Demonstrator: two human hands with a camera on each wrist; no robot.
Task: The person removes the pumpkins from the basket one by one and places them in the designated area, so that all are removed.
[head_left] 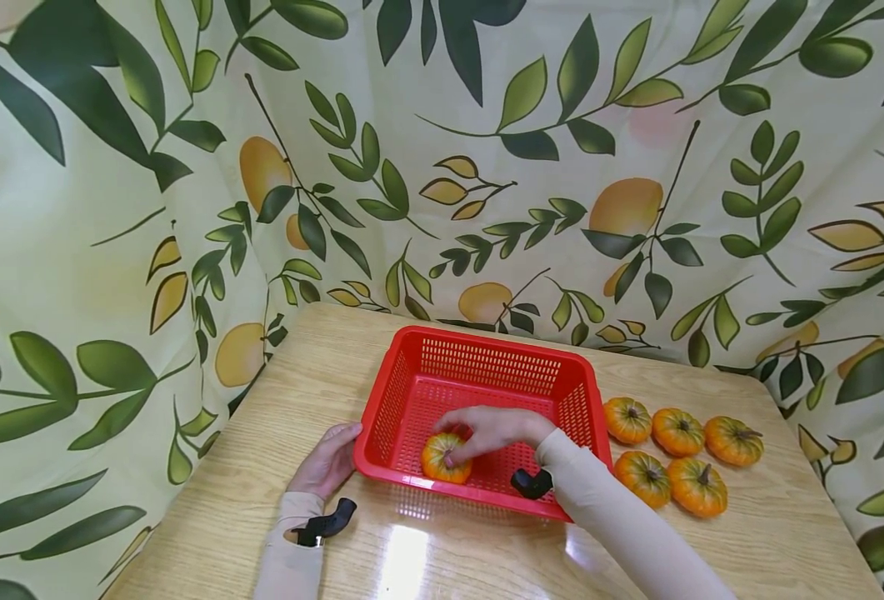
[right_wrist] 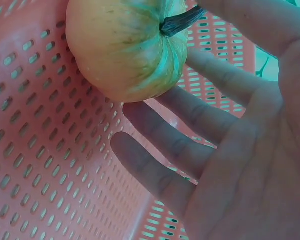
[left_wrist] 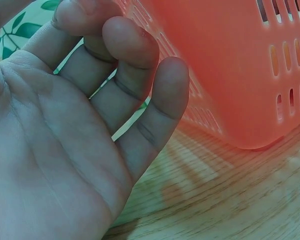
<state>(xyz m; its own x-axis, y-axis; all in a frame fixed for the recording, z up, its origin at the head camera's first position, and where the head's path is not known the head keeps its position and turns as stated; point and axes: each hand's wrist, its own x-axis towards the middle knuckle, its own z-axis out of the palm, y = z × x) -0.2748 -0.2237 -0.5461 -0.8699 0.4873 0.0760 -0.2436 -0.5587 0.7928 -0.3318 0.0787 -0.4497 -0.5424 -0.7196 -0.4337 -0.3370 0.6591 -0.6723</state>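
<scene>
A small orange pumpkin [head_left: 445, 457] with a dark stem is inside the red plastic basket [head_left: 486, 332], by its near left side. My right hand [head_left: 496, 429] reaches in over the basket and holds this pumpkin, thumb by the stem and fingers against its far side. In the right wrist view the fingertips [right_wrist: 140, 112] meet the pumpkin [right_wrist: 125, 47]; whether it rests on the basket floor I cannot tell. My left hand [head_left: 325, 461] touches the basket's near left corner from outside. Its fingers [left_wrist: 170, 85] are loosely bent beside the slotted wall [left_wrist: 220, 65].
Several more small pumpkins [head_left: 681, 432] stand in two rows on the wooden table [head_left: 322, 358], just right of the basket. A leaf-patterned cloth [head_left: 486, 192] hangs behind the table and along its left side.
</scene>
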